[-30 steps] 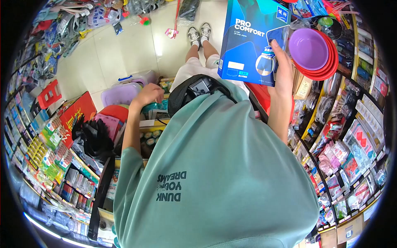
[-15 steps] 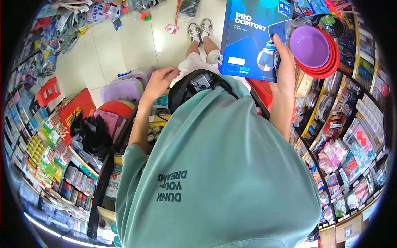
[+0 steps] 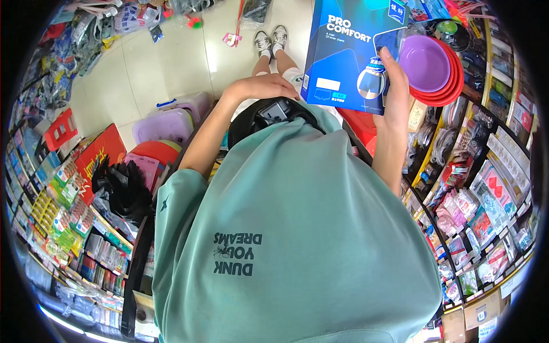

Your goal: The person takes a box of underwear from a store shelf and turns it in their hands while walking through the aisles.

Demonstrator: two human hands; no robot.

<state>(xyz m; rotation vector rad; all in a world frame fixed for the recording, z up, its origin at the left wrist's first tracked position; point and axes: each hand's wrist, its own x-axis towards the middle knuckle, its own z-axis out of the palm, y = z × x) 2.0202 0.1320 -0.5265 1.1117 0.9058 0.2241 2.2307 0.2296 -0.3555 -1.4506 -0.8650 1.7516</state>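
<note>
In the head view, my right hand [image 3: 396, 97] grips a blue box of men's underwear [image 3: 349, 63] by its right edge, thumb across the front. The front reads "PRO COMFORT" and pictures a pair of briefs. My left hand [image 3: 264, 87] is extended over my waist, palm down and fingers stretched towards the box's lower left edge. It holds nothing visible, and I cannot tell whether its fingertips touch the box. Just below that hand is a black waist bag [image 3: 243, 123] with a small dark device [image 3: 276, 111] on it.
Purple and red plastic basins [image 3: 424, 63] are stacked right beside the box. Packed shelves [image 3: 480, 200] curve along the right, and more goods line the left. Purple lidded tubs [image 3: 163, 127] and a black feathery bundle [image 3: 123, 186] stand left. My shoes [image 3: 271, 41] are on the tiled floor [image 3: 166, 63].
My left hand has moved right and slightly up, from beside the waist bag to over it near the box. The right hand keeps its hold on the box, nearly still.
</note>
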